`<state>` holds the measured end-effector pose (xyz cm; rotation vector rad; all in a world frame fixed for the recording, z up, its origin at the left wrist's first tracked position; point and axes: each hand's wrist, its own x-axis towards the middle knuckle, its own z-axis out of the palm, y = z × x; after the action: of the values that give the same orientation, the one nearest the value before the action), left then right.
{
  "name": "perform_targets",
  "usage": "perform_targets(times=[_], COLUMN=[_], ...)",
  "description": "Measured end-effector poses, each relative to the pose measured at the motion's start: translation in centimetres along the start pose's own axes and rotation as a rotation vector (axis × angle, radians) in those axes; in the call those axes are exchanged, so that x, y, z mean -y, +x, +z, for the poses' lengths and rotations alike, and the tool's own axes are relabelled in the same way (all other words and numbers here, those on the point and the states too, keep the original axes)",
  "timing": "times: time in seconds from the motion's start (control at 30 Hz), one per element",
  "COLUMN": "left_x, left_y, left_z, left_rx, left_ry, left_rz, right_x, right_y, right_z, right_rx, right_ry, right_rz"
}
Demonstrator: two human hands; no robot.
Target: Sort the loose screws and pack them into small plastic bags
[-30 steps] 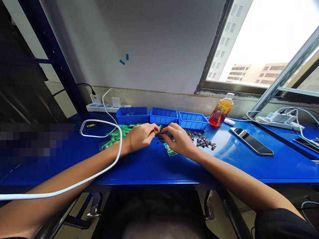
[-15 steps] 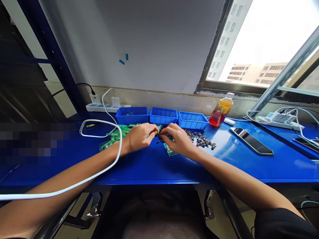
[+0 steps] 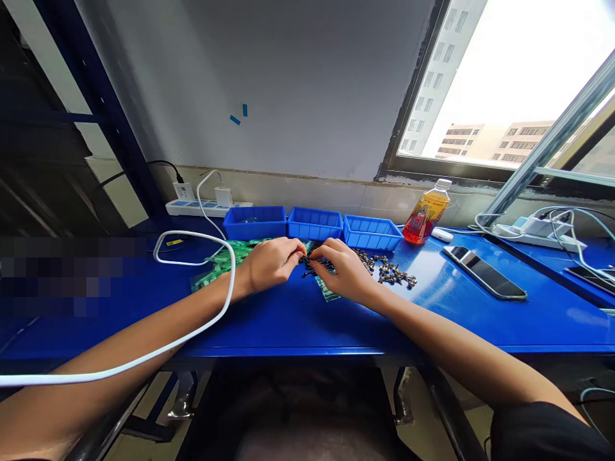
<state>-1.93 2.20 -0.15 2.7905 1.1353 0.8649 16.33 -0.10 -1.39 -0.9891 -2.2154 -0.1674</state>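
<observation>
One white cable (image 3: 232,282) loops nearest, crossing over the left forearm. Beyond it, two hands meet above the blue tabletop (image 3: 288,330). The left hand (image 3: 271,264) is curled, thumb and forefinger drawn close together; the right hand (image 3: 343,269) faces it, thumb and forefinger bent, a little more spread. Whether either has hold of a part I cannot tell. Both have stayed almost exactly where they were a second ago, and the things around them lie unchanged.

Small dark metal parts (image 3: 394,275) lie by the fingertips and scattered out past the right hand, too many to count. Green packets (image 3: 223,262) overlap beside the left hand, their number unclear; one more packet (image 3: 327,292) shows under the right. One phone (image 3: 485,273) lies well to the right. Farther back stand three blue bins (image 3: 372,237) in a row and one bottle (image 3: 426,214); behind, two strips of blue tape (image 3: 235,120) mark the wall.
</observation>
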Motion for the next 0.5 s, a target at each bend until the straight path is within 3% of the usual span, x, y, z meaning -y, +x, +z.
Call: perform_targets(times=[0.5], left_x=[0.12], left_y=[-0.07], left_z=[0.12], left_rx=[-0.025], left_ry=[0.012], left_rz=[0.030], right_x=[-0.12], right_y=[-0.04], right_z=[0.03], right_rx=[-0.006], right_ry=[0.003], right_rz=[-0.004])
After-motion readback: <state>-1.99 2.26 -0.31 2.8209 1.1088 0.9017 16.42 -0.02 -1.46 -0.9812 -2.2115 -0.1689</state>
